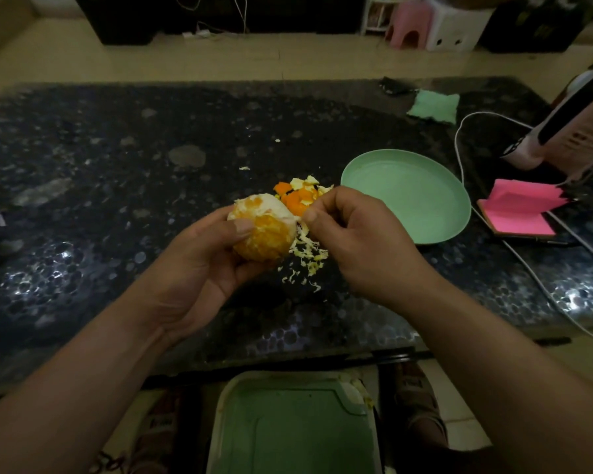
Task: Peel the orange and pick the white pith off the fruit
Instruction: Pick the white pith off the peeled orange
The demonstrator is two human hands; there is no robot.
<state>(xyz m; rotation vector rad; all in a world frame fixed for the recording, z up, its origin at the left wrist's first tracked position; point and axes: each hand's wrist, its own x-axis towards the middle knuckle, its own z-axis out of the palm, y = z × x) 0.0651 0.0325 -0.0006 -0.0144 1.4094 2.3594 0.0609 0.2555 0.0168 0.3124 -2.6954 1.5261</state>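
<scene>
My left hand [199,268] grips a peeled orange [266,234] above the dark table, thumb across its front. Bare flesh shows on the near side and white pith still covers the upper right part. My right hand [356,241] sits at the fruit's right edge, thumb and forefinger pinching a strand of white pith [299,218] attached to the orange. Shreds of pith [305,258] lie scattered on the table below my hands. A small heap of orange peel pieces [297,196] lies just behind the fruit.
A pale green plate [408,196] stands to the right of the peel. Farther right are pink sticky notes [517,213], a white cable [466,159] and a pink-and-white object. A green cloth [433,106] lies at the back. A green bin [291,425] stands under the table's near edge.
</scene>
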